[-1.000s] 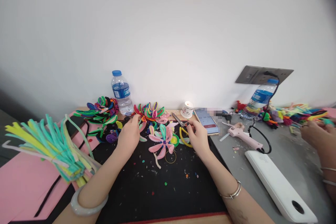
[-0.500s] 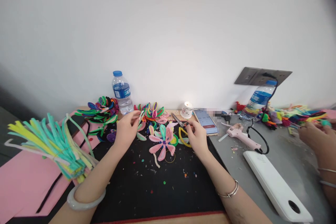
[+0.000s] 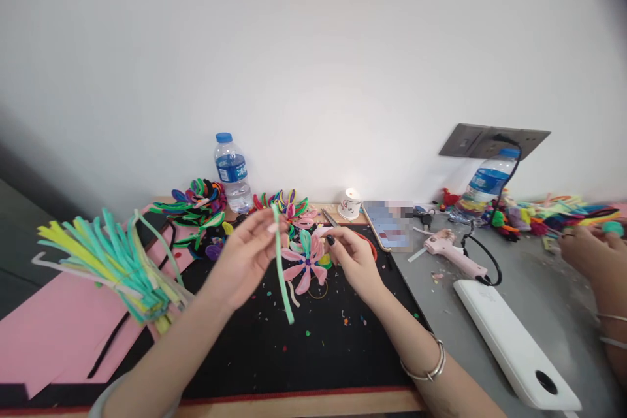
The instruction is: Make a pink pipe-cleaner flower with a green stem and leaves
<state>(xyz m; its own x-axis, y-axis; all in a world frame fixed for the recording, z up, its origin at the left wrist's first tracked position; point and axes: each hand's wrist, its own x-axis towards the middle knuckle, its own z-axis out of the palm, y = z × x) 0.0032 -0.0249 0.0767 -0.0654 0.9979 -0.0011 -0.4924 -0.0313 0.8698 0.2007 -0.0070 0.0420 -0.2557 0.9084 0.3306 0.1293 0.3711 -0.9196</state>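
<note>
My left hand [image 3: 245, 255] is raised over the black mat [image 3: 274, 353] and pinches a long light-green pipe cleaner [image 3: 283, 271], which hangs down from my fingers. My right hand [image 3: 355, 261] hovers just right of it with its fingers apart and nothing seen in them, fingertips close to the strip. A pink and green pipe-cleaner flower [image 3: 304, 261] lies on the mat between my hands. Scissors [image 3: 329, 217] lie behind my right hand, partly hidden.
A bundle of green and yellow pipe cleaners [image 3: 112, 261] sticks up at left over pink sheets [image 3: 44, 333]. Behind are a water bottle [image 3: 230, 170], finished flowers [image 3: 196, 199], a lit candle cup [image 3: 350, 202] and a phone [image 3: 389, 225]. Right: glue gun [image 3: 453, 251], power strip [image 3: 514, 339], a co-worker's hand [image 3: 582, 248].
My left hand lifted the green pipe cleaner off the pile and drew it toward me. My right hand left the scissors and moved left toward the strip.
</note>
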